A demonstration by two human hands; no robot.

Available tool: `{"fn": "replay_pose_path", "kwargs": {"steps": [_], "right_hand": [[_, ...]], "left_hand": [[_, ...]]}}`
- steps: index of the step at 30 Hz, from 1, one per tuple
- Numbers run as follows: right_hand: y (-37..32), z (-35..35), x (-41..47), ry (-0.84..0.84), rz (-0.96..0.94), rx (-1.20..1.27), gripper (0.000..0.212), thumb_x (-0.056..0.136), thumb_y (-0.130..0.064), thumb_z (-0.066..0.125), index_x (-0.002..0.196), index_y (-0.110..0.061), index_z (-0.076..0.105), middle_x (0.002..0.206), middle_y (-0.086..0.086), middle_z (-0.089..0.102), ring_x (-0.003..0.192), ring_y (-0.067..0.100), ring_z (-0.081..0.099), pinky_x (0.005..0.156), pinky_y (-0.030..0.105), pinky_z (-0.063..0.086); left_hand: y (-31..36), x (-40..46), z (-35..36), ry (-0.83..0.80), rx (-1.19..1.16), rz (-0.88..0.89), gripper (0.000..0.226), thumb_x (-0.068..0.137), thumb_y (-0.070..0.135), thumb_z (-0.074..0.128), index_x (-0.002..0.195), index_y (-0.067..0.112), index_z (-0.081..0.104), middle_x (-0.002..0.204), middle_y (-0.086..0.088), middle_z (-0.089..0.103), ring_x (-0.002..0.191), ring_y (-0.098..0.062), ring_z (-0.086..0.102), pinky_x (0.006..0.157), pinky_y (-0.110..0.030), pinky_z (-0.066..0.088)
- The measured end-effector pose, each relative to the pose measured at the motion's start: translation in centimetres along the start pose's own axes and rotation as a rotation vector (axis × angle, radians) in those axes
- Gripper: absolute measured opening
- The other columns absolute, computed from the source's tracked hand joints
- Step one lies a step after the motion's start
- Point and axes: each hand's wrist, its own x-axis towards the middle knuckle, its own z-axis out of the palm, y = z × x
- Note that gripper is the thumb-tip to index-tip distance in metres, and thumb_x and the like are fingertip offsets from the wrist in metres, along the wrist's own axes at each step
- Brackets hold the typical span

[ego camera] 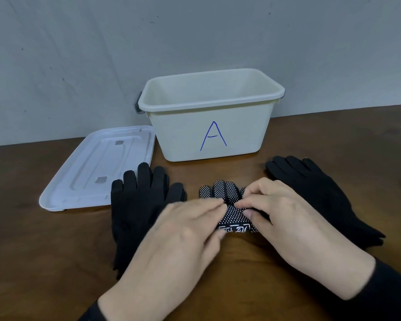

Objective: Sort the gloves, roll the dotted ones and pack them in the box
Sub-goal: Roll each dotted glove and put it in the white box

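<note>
Left hand (185, 230) and right hand (280, 216) both on the dotted glove (229, 205) at table (56, 262) centre. Fingertips of each pinch the fabric mid-palm, thumbs tucked near the cuff edge. Glove lies flat, fingers pointing toward the box; cuff with white print nearest the person. Plain black glove (134, 205) just left of it, partly under the left hand. Second black glove (315, 191) to the right, behind the right hand. Lid (97, 167) flat at far left. Box (208, 126), marked "A", open, against the wall.
</note>
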Motion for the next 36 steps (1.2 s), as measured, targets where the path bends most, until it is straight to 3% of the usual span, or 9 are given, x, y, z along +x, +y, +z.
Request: {"fn": "replay_pose_path", "kwargs": {"steps": [4, 11, 16, 20, 24, 26, 28, 31, 36], "right_hand": [[-0.4, -0.3, -0.2, 0.002, -0.112, 0.071, 0.029, 0.092, -0.025, 0.067, 0.12, -0.031, 0.071, 0.119, -0.026, 0.058, 0.114, 0.0, 0.054, 0.099, 0.019, 0.044], [-0.2, -0.1, -0.2, -0.165, -0.135, 0.068, 0.051, 0.091, -0.035, 0.069, 0.139, -0.044, 0.052, 0.133, -0.035, 0.046, 0.129, -0.011, 0.035, 0.111, 0.016, 0.03], [-0.6, 0.5, 0.1, -0.053, -0.13, 0.058, 0.034, 0.09, -0.027, 0.069, 0.122, -0.038, 0.063, 0.117, -0.029, 0.057, 0.113, 0.0, 0.053, 0.099, 0.027, 0.045], [-1.0, -0.7, -0.3, -0.046, -0.041, 0.177, 0.023, 0.094, -0.03, 0.065, 0.112, -0.044, 0.063, 0.104, -0.026, 0.065, 0.102, -0.003, 0.059, 0.089, 0.018, 0.047], [-1.5, -1.7, -0.8, -0.11, 0.045, 0.299, 0.02, 0.095, -0.033, 0.063, 0.107, -0.045, 0.052, 0.102, -0.023, 0.069, 0.081, -0.001, 0.064, 0.068, 0.02, 0.051], [-1.3, -1.4, -0.7, -0.094, 0.066, 0.273, 0.014, 0.095, -0.035, 0.063, 0.103, -0.042, 0.054, 0.102, -0.022, 0.067, 0.077, -0.008, 0.06, 0.062, 0.014, 0.045], [-0.9, -0.9, -0.3, -0.05, 0.072, 0.213, 0.011, 0.093, -0.038, 0.063, 0.102, -0.043, 0.059, 0.104, -0.026, 0.061, 0.091, -0.011, 0.056, 0.073, 0.011, 0.042], [-0.5, -0.6, 0.1, -0.069, 0.091, 0.14, 0.025, 0.093, -0.043, 0.062, 0.118, -0.045, 0.062, 0.111, -0.033, 0.058, 0.112, -0.012, 0.05, 0.097, 0.012, 0.041], [-0.7, -0.9, 0.4, -0.153, 0.125, 0.176, 0.033, 0.093, -0.043, 0.063, 0.126, -0.046, 0.062, 0.116, -0.039, 0.056, 0.112, -0.019, 0.05, 0.095, 0.007, 0.039]], "left_hand": [[-0.5, -0.1, 1.2, -0.136, 0.007, 0.039, 0.048, 0.087, 0.047, 0.047, 0.127, 0.027, 0.065, 0.132, 0.015, 0.061, 0.124, 0.003, 0.049, 0.102, -0.025, 0.034], [-0.9, 0.2, 1.1, -0.137, -0.001, -0.067, 0.049, 0.084, 0.052, 0.045, 0.127, 0.035, 0.063, 0.132, 0.023, 0.059, 0.125, 0.006, 0.048, 0.104, -0.028, 0.034], [-0.8, 0.5, 0.7, -0.105, 0.054, -0.073, 0.042, 0.091, 0.047, 0.045, 0.132, 0.039, 0.054, 0.126, 0.024, 0.06, 0.117, 0.005, 0.051, 0.104, -0.028, 0.036], [-0.4, 0.3, -0.4, -0.03, -0.088, -0.084, 0.028, 0.097, 0.048, 0.047, 0.125, 0.047, 0.047, 0.097, 0.03, 0.051, 0.097, 0.012, 0.039, 0.094, -0.014, 0.029], [-0.2, -0.1, -0.6, -0.082, -0.321, -0.218, 0.022, 0.093, 0.052, 0.049, 0.115, 0.054, 0.051, 0.092, 0.02, 0.063, 0.092, -0.002, 0.055, 0.077, -0.015, 0.044], [-0.3, 0.0, -0.5, -0.052, -0.305, -0.26, 0.024, 0.092, 0.054, 0.05, 0.116, 0.055, 0.05, 0.098, 0.024, 0.062, 0.095, -0.002, 0.055, 0.085, -0.02, 0.046], [-0.5, 0.2, -0.3, 0.021, -0.178, -0.264, 0.029, 0.092, 0.053, 0.051, 0.121, 0.052, 0.047, 0.107, 0.028, 0.056, 0.103, 0.006, 0.046, 0.101, -0.023, 0.036], [-0.9, 0.7, -0.1, 0.05, -0.06, -0.279, 0.031, 0.092, 0.056, 0.049, 0.123, 0.049, 0.046, 0.112, 0.027, 0.052, 0.109, 0.007, 0.042, 0.101, -0.02, 0.022], [-1.0, 0.9, 0.2, 0.041, 0.002, -0.28, 0.035, 0.093, 0.059, 0.043, 0.125, 0.047, 0.047, 0.119, 0.025, 0.052, 0.114, 0.003, 0.042, 0.103, -0.024, 0.021]]}}
